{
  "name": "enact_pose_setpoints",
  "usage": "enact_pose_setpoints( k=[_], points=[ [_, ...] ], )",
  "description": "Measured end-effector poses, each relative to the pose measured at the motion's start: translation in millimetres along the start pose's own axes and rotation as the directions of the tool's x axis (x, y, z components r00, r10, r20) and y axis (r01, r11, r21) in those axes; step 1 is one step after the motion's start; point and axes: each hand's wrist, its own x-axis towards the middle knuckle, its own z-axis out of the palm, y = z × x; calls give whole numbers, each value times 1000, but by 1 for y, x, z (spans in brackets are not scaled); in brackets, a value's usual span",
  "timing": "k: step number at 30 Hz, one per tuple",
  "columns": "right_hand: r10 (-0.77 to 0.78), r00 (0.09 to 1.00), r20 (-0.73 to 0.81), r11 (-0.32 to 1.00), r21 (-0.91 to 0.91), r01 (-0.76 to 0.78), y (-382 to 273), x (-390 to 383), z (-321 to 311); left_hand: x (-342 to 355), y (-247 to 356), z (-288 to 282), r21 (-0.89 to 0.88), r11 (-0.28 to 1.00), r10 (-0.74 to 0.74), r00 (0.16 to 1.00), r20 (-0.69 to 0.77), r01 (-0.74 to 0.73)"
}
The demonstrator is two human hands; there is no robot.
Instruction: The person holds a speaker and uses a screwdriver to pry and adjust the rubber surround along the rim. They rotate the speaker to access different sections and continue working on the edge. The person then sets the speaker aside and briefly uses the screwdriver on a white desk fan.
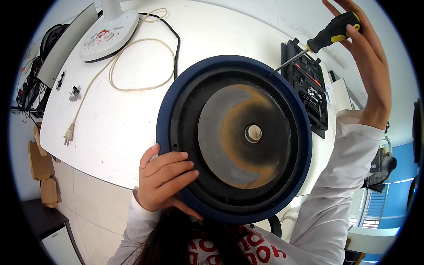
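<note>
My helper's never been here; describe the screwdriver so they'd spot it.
Find the big round blue-rimmed part above the white table. By its upper right edge, the right hand holds the screwdriver, shaft slanting down left. Its black and yellow handle sets it apart from the black tool case nearby.

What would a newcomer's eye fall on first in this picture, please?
Most likely the big round blue-rimmed appliance filling the centre, its grey plate stained brown around a pale knob. Then the black-and-yellow screwdriver at upper right, in the right grip, its tip at the appliance's edge. The left grip holds the lower-left edge.
</note>
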Motion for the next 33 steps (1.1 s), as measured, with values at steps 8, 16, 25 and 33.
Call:
enact_pose_setpoints(
  k=[8,16,25,33],
  points=[
    [-63,998,-30,860,-509,39,58,28,-50,8,1,3,-19,999,26,1000,7,-26],
    [57,996,-67,993,-101,-64,-20,8,-3,2,-1,3,-22,1000,18,1000,-5,-18],
    [-75,996,-50,829,-558,34,63,27,-42,7,1,1,-15,1000,19,1000,14,-19],
    [-129,979,161,989,-56,140,19,14,-42,5,1,1,-15,1000,14,1000,11,-14]
  ],
)
